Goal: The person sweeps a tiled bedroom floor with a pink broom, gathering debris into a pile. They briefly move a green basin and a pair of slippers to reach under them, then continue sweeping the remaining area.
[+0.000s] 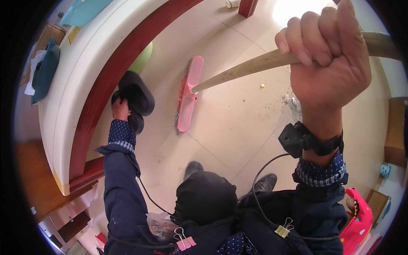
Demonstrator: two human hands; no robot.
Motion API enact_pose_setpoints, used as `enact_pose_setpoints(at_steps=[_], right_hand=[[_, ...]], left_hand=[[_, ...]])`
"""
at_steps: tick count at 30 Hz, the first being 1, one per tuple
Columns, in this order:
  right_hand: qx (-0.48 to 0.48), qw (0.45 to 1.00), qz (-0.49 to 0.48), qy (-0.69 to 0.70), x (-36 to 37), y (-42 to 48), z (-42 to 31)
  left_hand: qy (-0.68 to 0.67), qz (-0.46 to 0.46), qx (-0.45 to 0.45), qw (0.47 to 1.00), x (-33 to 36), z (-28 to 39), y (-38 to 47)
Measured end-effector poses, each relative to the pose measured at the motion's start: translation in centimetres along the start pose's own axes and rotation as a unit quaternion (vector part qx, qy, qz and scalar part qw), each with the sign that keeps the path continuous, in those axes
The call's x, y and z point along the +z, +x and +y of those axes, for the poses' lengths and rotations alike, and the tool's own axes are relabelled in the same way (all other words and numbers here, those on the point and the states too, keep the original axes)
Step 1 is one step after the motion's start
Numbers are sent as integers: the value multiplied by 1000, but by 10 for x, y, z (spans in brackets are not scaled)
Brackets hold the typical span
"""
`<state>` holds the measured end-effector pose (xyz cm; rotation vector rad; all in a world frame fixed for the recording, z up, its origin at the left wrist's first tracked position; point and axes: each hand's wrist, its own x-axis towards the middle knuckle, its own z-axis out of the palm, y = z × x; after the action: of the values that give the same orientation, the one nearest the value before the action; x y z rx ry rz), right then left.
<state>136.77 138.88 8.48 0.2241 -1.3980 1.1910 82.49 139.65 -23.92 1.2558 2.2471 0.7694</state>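
My right hand (328,57) is closed around the wooden handle (245,65) of a push broom at the upper right. The broom's pink plastic head (190,95), with dark and red bristles, lies on the tiled floor near the middle. At the left, my left hand (121,109) grips a pair of black slippers (137,94) beside the red wooden frame; part of its fingers is hidden by them. Dust and small debris (291,103) lie on the floor below my right hand, and a small yellow scrap (262,85) lies nearer the broom.
A white-topped table or bed edge with a red wooden frame (92,111) curves along the left. A green round object (142,59) is partly under it. A red post (247,7) and a white cup-like object (232,3) are at the top. Wooden furniture (395,130) stands at right.
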Motion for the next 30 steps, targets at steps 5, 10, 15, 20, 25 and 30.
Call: enact_pose_setpoints(at_steps=[5, 10, 15, 20, 25, 30], right_hand=[[116, 960, 195, -164, 12, -32, -33], [154, 976, 138, -74, -5, -16, -40], [171, 976, 132, -42, -14, -22, -11], [173, 961, 196, -91, -22, -49, 24], [198, 942, 235, -134, -8, -78, 44], [225, 930, 245, -158, 10, -101, 45]], left_hand=[[33, -18, -23, 999, 11, 32, -32], [170, -14, 88, 981, -37, -26, -135], [191, -33, 58, 979, -84, -86, -274], [233, -66, -67, 968, -105, -137, -372], [273, -278, -257, 885, -115, -102, -375], [177, -307, -178, 918, -73, -4, -302]])
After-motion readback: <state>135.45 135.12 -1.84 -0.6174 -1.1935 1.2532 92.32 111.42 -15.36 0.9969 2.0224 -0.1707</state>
